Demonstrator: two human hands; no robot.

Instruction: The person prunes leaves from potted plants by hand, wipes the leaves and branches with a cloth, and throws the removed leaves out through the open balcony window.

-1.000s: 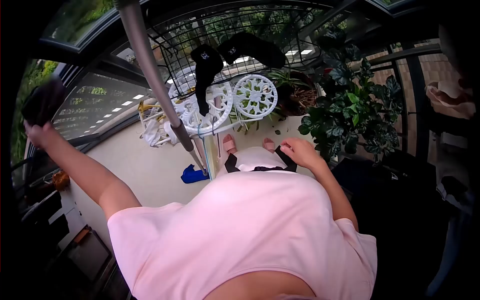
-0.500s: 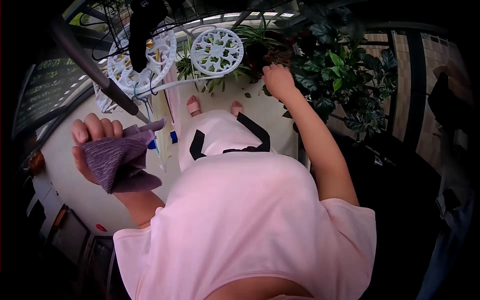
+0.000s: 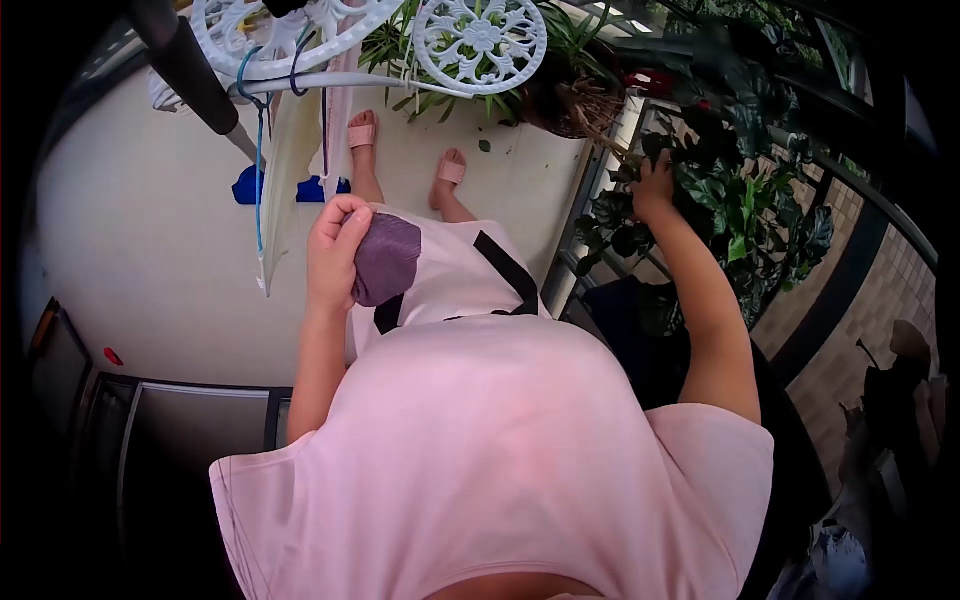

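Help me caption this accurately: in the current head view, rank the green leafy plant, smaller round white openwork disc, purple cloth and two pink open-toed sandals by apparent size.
1. Green leafy plant
2. Smaller round white openwork disc
3. Purple cloth
4. Two pink open-toed sandals: too alike to rank

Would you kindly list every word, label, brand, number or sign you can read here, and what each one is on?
There is no readable text in this view.
I see no lettering on the purple cloth in the left hand or on the pink shirt.
The sandals are too small to rule out markings.
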